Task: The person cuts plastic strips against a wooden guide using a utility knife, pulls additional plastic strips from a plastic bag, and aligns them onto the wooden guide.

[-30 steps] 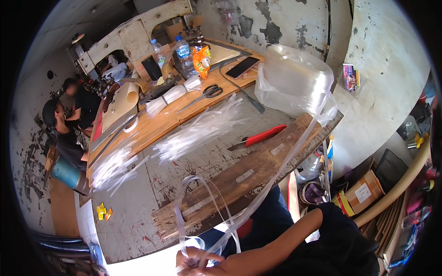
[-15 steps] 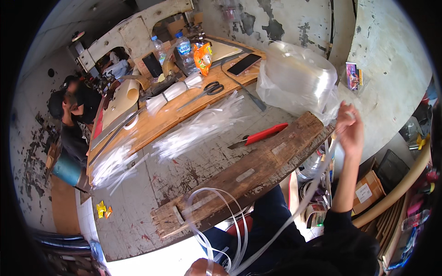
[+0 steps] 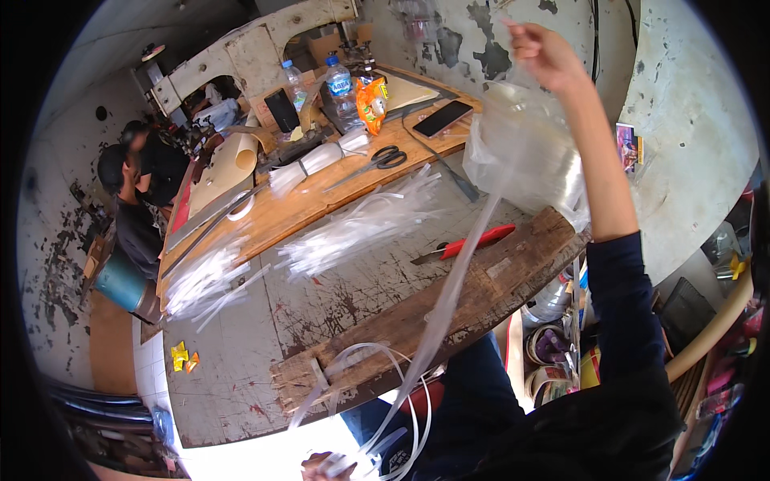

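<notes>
My right hand [image 3: 549, 58] is raised high at the upper right, fingers closed in a pinch on a clear plastic strip. From there the strip [image 3: 451, 301] runs down, blurred by motion, across the wooden plank; its top end fades against the plastic bag. At the lower edge my left hand [image 3: 327, 466] is closed around the strips, and loose loops [image 3: 427, 409] of strip hang beside it. The dark, worn plank [image 3: 433, 309] lies along the table's near edge. A red-handled cutter [image 3: 481, 240] rests just behind it.
Cut strips lie in one pile [image 3: 361, 228] mid-table and another pile [image 3: 204, 276] at left. Black scissors [image 3: 377, 160], a tied strip bundle [image 3: 321, 160] and a phone [image 3: 443, 118] are on the wooden board. A plastic bag with a coil [image 3: 525, 152] stands far right. Two people [image 3: 132, 184] are at left.
My right hand has swung upward and away from the plank's right end, drawing the strip across the table. My left hand has shifted slightly left. The view has turned a little.
</notes>
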Tool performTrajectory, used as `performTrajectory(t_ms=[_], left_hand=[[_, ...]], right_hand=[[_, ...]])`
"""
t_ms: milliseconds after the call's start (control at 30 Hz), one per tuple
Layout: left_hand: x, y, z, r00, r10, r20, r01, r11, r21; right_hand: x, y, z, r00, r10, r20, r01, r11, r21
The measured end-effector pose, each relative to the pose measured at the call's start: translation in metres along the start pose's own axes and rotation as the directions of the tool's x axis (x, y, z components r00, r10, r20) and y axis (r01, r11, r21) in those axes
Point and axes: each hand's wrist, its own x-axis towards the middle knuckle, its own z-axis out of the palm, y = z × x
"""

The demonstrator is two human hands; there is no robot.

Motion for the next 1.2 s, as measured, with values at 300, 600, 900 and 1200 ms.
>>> performTrajectory(t_ms=[300, 600, 900, 1200], left_hand=[[0.014, 0.001, 0.021, 0.997, 0.029, 0.07, -0.033, 0.998, 0.06], [0.045, 0.009, 0.044, 0.695, -0.152, 0.703, -0.002, 0.977, 0.214], [0.025, -0.061, 0.034, 0.155, -0.708, 0.689, 0.475, 0.665, 0.576], [0.037, -0.048, 0.073, 0.206, -0.695, 0.689, 0.479, 0.685, 0.548]], right_hand=[[-0.191, 0.184, 0.129, 0.419, 0.26, 0.87, 0.189, 0.912, -0.364], [-0.343, 0.242, 0.111, 0.136, 0.362, 0.922, 0.333, 0.86, -0.386], [-0.358, 0.248, 0.093, 0.268, 0.391, 0.88, 0.234, 0.86, -0.453], [-0.378, 0.224, 0.061, 0.241, 0.448, 0.861, 0.213, 0.841, -0.497]])
